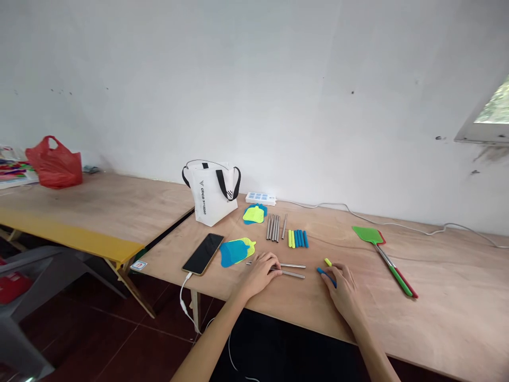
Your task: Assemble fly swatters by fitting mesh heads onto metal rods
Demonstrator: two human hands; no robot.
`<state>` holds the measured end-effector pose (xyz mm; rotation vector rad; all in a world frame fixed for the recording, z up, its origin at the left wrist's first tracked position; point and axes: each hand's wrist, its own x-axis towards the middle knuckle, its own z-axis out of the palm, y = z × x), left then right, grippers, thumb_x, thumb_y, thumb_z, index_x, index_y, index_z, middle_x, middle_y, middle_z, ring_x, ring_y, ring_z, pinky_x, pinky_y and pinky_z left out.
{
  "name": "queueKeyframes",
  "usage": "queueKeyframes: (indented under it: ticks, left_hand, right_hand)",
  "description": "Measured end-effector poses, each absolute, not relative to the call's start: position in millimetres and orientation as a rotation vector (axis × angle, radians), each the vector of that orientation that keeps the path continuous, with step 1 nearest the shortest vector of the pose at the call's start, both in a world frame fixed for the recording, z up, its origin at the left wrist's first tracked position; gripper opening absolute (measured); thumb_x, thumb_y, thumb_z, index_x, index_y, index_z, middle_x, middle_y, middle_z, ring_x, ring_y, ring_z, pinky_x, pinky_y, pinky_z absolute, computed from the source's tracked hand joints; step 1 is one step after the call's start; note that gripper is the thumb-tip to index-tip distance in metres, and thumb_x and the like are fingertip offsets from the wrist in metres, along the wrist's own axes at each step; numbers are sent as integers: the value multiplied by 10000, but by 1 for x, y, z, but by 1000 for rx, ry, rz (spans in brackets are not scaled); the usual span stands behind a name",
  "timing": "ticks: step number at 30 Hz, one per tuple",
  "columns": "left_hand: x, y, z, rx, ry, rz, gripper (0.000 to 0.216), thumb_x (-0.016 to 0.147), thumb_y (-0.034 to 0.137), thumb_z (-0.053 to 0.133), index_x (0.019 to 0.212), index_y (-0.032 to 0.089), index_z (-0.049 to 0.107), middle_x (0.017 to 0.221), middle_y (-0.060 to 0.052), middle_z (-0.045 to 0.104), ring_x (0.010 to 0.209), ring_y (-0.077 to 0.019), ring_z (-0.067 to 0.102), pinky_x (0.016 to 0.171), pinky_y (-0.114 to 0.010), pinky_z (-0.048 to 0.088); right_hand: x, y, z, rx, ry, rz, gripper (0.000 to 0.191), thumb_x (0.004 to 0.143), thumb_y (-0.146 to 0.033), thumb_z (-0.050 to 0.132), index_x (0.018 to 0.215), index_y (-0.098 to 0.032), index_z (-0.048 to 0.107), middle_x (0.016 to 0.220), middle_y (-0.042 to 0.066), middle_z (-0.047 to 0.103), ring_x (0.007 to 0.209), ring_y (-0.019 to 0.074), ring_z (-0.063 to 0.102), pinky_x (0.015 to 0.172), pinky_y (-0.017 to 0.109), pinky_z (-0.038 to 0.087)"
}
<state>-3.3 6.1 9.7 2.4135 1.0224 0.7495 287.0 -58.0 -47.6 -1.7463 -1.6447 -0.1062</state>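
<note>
My left hand (261, 273) rests on the plywood table (437, 297), its fingers curled over the ends of two metal rods (293, 270). My right hand (345, 289) lies beside them with its fingers on a blue handle sleeve (323, 274); a small yellow-green sleeve (328, 262) sits just beyond the fingertips. A blue and a yellow-green swatter head (237, 250) lie overlapped left of my left hand. Farther back are several metal rods (275, 227), a row of yellow-green and blue sleeves (298, 239), and another pair of swatter heads (254, 214).
A black phone (203, 253) on a white cable lies at the table's front left. A white tote bag (212, 193) and a power strip (260, 198) stand near the wall. Two assembled swatters (387, 259) lie at right. A red plastic bag (54, 164) sits on the neighbouring yellow-edged table.
</note>
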Motion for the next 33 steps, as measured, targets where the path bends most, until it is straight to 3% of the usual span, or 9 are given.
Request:
queueKeyframes:
  ticks: [17, 33]
  left_hand:
    - [-4, 4, 11, 2404, 1016, 779, 130, 1027, 322, 560, 953, 236, 624, 1081, -9, 641, 1049, -207, 583, 947, -355, 437]
    - [-2, 1, 15, 2417, 899, 757, 91, 996, 307, 626, 944, 240, 659, 1119, -11, 638, 1097, -204, 585, 970, -348, 445]
  right_hand:
    - [268, -66, -24, -1491, -1949, -108, 256, 1024, -401, 466, 1025, -292, 698, 1279, 51, 639, 1209, 248, 588, 1039, 451, 471]
    - [253, -69, -15, -1407, -2041, -123, 259, 1024, -353, 468, 1094, -317, 714, 1245, 47, 671, 1208, 245, 608, 1044, 454, 482]
